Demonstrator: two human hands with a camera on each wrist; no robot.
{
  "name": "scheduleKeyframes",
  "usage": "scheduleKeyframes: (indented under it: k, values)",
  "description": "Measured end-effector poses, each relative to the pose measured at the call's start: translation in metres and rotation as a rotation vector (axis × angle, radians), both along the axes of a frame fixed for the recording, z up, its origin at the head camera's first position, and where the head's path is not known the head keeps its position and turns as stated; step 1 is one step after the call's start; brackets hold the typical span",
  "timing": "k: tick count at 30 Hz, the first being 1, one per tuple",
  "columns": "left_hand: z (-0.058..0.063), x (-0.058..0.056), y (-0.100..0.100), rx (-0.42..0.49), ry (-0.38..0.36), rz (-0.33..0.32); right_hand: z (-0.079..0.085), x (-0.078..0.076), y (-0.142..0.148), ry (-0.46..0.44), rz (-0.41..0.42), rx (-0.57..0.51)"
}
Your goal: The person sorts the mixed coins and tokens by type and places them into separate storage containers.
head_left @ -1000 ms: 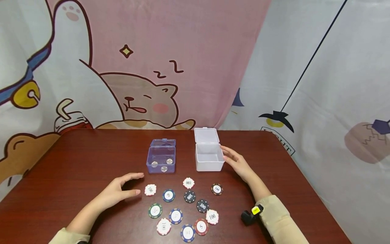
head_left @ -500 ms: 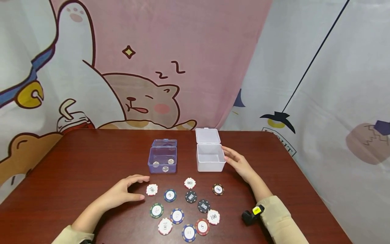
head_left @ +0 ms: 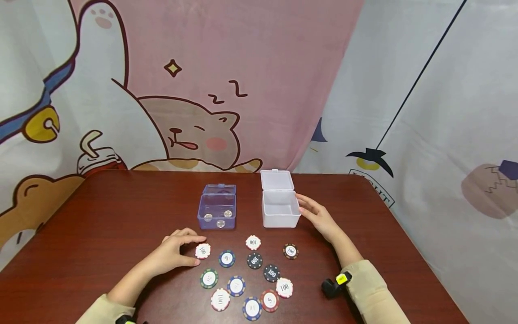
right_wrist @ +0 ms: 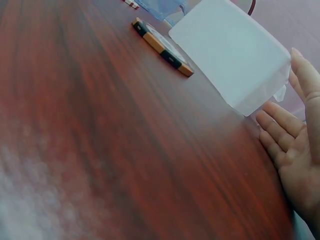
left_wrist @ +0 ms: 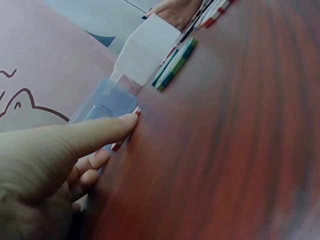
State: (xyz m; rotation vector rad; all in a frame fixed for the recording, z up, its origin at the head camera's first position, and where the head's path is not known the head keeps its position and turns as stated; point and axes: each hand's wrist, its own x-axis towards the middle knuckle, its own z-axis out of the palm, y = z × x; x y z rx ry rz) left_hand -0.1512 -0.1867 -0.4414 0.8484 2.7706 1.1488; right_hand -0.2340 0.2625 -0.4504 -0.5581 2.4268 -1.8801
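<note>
My left hand reaches around a white poker chip with red edge marks, marked 100, lying on the table. Its thumb is at the chip's near side and its index finger beyond the far side. In the left wrist view the thumb hides most of this chip; whether it presses on it I cannot tell. My right hand has its fingertips at the right side of a white plastic box, whose lid stands up. A clear blue box, lid raised, holds three silver coins.
Several poker chips lie flat on the brown table, among them a green chip, a red chip and a brown chip. A printed curtain hangs behind the table.
My left hand has moved right, and its thumb and index finger now stand around the white chip. The right hand has stayed beside the white box.
</note>
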Motion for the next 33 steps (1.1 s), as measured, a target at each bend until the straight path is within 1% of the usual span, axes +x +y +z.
scheduleKeyframes:
  k: [6, 10, 22, 29, 33]
  values:
    - [-0.0024, -0.0013, 0.0063, 0.002, -0.015, 0.059, -0.0015, -0.0009, 0.0014, -0.001, -0.002, 0.004]
    - [-0.0031, -0.0013, 0.0079, 0.007, -0.023, 0.077, -0.0023, -0.0016, 0.0014, -0.007, -0.009, 0.003]
    - [-0.0022, 0.0001, 0.0097, 0.013, -0.004, 0.095, -0.0008, -0.0012, 0.0005, -0.01, -0.017, -0.011]
    - [-0.0058, 0.001, 0.0081, 0.025, 0.045, 0.078, -0.0009, -0.0003, -0.0002, -0.019, -0.008, -0.028]
    - [-0.0071, 0.0009, 0.007, 0.047, 0.067, 0.065, -0.0014, 0.0001, -0.0004, -0.022, -0.004, -0.028]
